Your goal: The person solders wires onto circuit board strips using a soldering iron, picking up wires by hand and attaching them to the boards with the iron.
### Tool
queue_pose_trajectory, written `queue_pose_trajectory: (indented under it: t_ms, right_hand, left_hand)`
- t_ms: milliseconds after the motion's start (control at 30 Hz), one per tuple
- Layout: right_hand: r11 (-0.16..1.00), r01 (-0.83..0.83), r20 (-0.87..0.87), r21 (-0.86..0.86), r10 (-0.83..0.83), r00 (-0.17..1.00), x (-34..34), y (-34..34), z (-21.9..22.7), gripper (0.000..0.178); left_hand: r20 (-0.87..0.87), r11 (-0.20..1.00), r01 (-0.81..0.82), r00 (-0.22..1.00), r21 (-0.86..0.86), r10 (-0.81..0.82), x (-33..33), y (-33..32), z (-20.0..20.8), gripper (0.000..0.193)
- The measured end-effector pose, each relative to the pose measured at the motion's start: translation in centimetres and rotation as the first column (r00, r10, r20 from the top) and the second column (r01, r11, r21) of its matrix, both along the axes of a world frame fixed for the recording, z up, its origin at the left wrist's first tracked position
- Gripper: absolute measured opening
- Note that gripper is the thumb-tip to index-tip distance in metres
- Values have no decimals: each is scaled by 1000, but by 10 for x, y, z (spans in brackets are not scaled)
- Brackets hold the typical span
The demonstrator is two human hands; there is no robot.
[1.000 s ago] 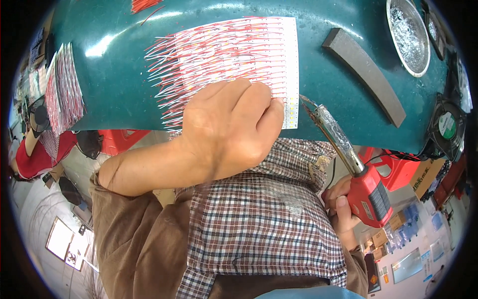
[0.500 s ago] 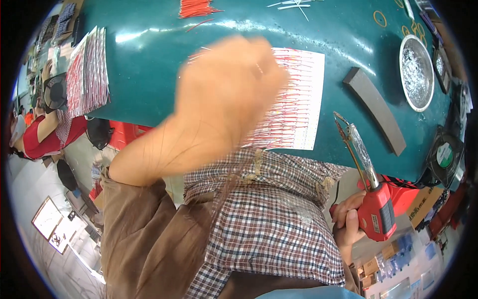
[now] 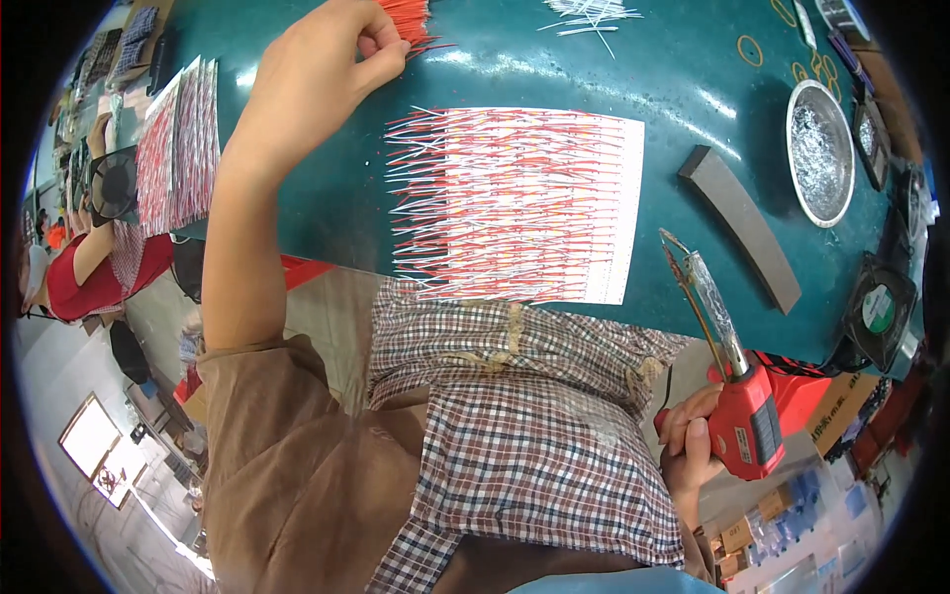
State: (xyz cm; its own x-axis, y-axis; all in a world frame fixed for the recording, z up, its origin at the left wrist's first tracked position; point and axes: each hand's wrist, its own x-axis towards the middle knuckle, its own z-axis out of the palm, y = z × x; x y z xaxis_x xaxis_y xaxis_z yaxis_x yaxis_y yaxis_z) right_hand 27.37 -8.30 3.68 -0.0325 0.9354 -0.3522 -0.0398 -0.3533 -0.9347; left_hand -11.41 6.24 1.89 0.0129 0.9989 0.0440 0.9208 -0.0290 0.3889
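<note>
smooth green counter point(image 3: 327, 213), glossy under the light, carries one flat white sheet point(image 3: 626, 198) near its front edge, in front of the plaid cloth apron point(image 3: 554, 436). thin, plastic-coated red and white wires point(image 3: 515, 198), too many to count, cover it in rows and stick out past its left side. two loose wire heaps lie beyond: one red point(image 3: 408, 15), one white point(image 3: 592, 12). the left hand point(image 3: 327, 64) is at the red heap, its grip nearly pinched closed; whether it has a wire cannot be told. the right hand point(image 3: 691, 436) has its grip wrapped around one hard red soldering gun point(image 3: 744, 421) with a shiny metal barrel. nearby sit one dull grey-brown bar point(image 3: 742, 228) and one round metal bowl point(image 3: 792, 148) of silvery crumbs.
</note>
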Motion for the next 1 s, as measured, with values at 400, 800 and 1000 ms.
queue_pose_trajectory:
  t_ms: [400,800,1000]
  right_hand:
    - [1000,-25,14,-5,25,1000,2,-3,-3,15]
    - [989,-117,104,-89,126,987,25,-26,-4,28]
    - [983,-75,209,-169,110,972,30,-40,-8,29]
  left_hand:
    - [350,991,-132,930,31,113,27,-13,8,11]
    - [45,790,497,836,359,-546,119,-73,-12,31]
    - [15,803,506,843,316,-537,127,-78,-25,33]
